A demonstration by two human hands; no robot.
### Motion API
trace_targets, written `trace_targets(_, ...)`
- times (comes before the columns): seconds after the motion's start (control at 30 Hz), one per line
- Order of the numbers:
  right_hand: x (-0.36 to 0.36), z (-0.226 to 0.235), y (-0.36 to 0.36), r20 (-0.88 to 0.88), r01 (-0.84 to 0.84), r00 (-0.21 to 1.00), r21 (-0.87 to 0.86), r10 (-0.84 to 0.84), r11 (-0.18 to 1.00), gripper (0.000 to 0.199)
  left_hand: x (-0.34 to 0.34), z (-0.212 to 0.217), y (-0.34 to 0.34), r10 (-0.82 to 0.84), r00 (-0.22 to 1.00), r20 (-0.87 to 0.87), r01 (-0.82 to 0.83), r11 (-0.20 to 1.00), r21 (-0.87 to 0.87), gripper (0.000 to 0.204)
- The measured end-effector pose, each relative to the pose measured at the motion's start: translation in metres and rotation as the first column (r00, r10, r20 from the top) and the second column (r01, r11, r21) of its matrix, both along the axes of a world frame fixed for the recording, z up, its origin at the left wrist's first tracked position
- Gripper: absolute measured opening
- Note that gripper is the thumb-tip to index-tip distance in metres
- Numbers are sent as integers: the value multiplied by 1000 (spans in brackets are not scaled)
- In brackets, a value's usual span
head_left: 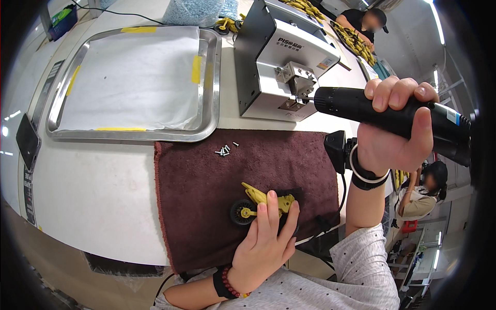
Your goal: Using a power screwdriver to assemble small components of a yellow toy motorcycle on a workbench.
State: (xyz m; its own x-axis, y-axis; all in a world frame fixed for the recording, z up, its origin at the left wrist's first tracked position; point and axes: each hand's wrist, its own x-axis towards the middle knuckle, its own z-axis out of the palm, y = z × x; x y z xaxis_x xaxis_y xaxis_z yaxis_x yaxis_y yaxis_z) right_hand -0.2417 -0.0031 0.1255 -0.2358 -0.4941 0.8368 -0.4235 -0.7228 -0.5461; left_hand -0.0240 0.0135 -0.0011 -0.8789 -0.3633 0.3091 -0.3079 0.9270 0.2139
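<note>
My right hand (pixel 395 126) grips a black electric screwdriver (pixel 361 107), held level with its tip pushed into the nozzle of a grey screw feeder machine (pixel 279 57). My left hand (pixel 266 243) presses down on a yellow toy part with a black wheel (pixel 253 204), which lies on a dark brown towel (pixel 206 181). A few small silver screws (pixel 225 150) lie loose near the towel's far edge.
A large metal tray (pixel 209 67) lined with white paper and yellow tape sits at the back left. A bag of blue bits (pixel 194 10) lies behind it. Other people (pixel 364 20) work at the far right beside piles of yellow parts (pixel 356 41).
</note>
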Motion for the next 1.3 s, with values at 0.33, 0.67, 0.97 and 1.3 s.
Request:
trace_targets(0.33,-8,3,-5,40,-6,999,40,5,999,23,0,0,2,6,1000,4,-6,1000,10,58)
trace_targets(0.67,-44,26,-34,160,-199,973,236,164,951,22,-1,-2,3,1,1000,0,-1,1000,21,62)
trace_targets(0.97,-45,28,-51,366,-68,930,192,-7,979,17,0,-2,3,0,1000,-7,1,999,48,62)
trace_targets(1.3,-36,39,-54,381,-128,924,368,-24,921,21,-1,-2,2,3,1000,-12,-2,999,37,62)
